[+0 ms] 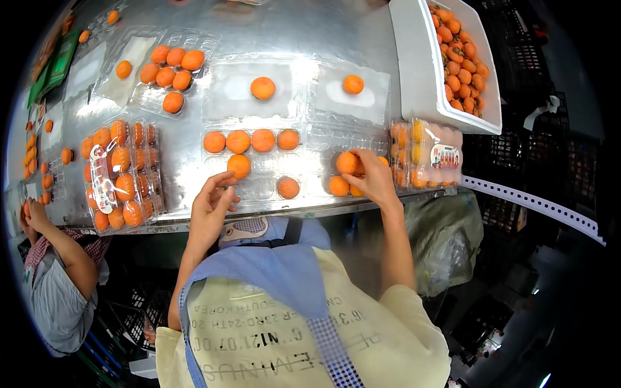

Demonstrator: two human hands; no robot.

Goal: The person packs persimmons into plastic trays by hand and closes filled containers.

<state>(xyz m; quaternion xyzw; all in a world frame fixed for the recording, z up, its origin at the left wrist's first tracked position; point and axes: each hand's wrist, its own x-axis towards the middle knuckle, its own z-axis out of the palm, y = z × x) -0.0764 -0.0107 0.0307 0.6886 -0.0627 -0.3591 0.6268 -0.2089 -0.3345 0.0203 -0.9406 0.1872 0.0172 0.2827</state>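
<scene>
My right hand (370, 176) is closed on an orange fruit (347, 163) above the right clear tray (317, 139), where more fruits sit under and beside the fingers. My left hand (217, 198) hovers at the front left edge of the middle clear tray (265, 169), its fingers apart and holding nothing. A fruit (239, 166) lies just beyond its fingertips. That tray has a row of several fruits at the back and a single one (288, 188) at the front. On each of the two open lids behind lies one fruit (263, 88).
At the right, a white foam box (414, 71) holds many fruits, with closed packs (427, 155) in front. Stacked closed packs (123, 174) stand left. Another tray (145, 90) lies behind them. A co-worker's hands (35, 216) are at the far left. The metal table's front edge (187, 224) is near my body.
</scene>
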